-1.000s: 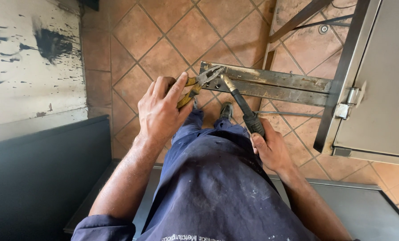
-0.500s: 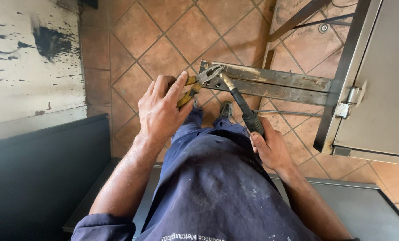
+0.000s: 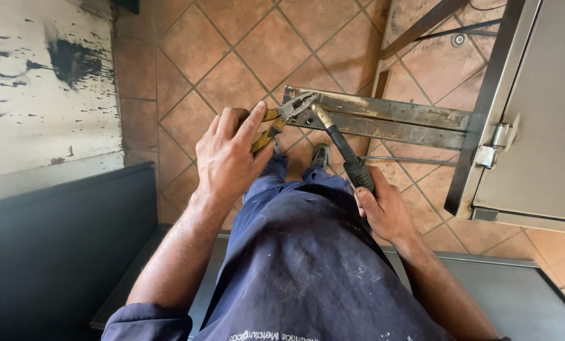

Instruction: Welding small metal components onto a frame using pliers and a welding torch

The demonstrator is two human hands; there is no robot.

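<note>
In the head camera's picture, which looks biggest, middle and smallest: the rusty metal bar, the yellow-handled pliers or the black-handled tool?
1. Rusty metal bar: clearly the longest.
2. Black-handled tool, in the right hand.
3. Yellow-handled pliers, in the left hand.
The hands hide part of both tools, so the order of the last two is unsure.

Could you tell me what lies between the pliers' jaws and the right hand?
In the head view, a black-handled tool spans from the pliers at the metal bar down into the right hand.

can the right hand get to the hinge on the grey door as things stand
Probably yes, but not freely: the right hand is full with a black-handled tool, though nothing blocks the way to the hinge beyond the metal bar.
</note>
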